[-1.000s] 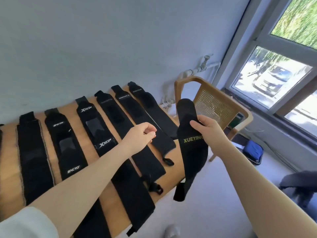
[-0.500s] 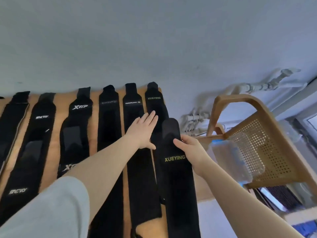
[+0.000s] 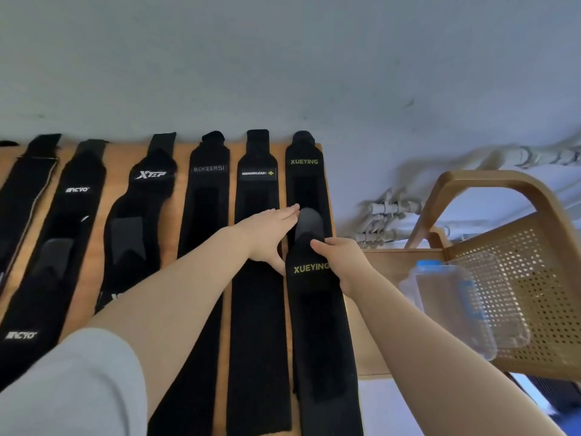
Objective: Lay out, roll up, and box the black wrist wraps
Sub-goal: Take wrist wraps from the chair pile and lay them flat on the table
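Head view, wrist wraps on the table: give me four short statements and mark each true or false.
1. The right hand grips a XUEYING wrap. True.
2. The left hand is a closed fist. False: its fingers are straight, flat over the wraps.
3. The clear plastic box sits on the wooden table. False: it is at the wicker chair.
4. Another XUEYING wrap lies flat behind the held one. True.

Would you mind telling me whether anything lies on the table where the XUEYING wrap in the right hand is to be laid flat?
Yes. Another XUEYING wrap already lies along the table's right edge, and the held wrap in the right hand overlaps it. The left hand rests flat beside it on the MANUEKLEAR wrap.
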`<act>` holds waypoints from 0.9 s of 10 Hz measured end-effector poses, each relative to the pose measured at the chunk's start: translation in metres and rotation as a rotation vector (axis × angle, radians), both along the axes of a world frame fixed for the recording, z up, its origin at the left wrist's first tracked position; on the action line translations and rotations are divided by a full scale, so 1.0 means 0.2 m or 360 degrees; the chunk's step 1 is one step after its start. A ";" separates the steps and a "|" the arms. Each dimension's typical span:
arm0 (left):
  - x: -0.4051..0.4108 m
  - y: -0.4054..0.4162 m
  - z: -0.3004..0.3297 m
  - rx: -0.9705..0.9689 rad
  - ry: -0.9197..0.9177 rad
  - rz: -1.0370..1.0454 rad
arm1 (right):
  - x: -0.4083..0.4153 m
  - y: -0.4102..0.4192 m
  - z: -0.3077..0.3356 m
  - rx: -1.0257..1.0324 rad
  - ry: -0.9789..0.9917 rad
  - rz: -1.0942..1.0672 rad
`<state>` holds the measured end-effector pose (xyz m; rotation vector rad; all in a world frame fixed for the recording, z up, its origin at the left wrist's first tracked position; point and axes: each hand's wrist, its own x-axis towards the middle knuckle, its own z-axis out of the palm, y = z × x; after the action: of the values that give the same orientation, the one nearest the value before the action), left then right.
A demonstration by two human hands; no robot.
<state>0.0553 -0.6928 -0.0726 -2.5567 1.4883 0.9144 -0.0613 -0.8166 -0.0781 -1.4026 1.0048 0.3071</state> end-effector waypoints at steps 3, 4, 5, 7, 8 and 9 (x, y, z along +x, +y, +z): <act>0.01 0.03 0.01 -0.0256 0.0282 0.0203 | 0.10 0.02 0.05 -0.0191 0.0115 -0.0067; -0.03 0.00 0.00 -0.0133 0.0054 0.0212 | 0.15 -0.01 0.03 -0.0247 0.0170 0.0011; -0.09 -0.04 0.04 -0.0102 -0.0100 0.0272 | 0.12 -0.01 0.07 -0.0503 0.0327 0.0345; -0.19 -0.03 -0.05 0.0044 -0.0269 0.0237 | -0.19 0.06 0.02 -0.0382 0.0380 0.0321; -0.22 -0.04 -0.06 0.0076 -0.0342 0.0248 | -0.28 0.11 -0.01 -0.0434 0.0587 0.0360; -0.23 -0.06 -0.05 0.0126 -0.0440 0.0249 | -0.30 0.14 0.00 -0.0698 0.0733 0.0544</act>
<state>0.0086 -0.7052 -0.0835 -2.6387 1.1691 0.5876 -0.1209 -0.7894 -0.0772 -1.9629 1.2522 0.7193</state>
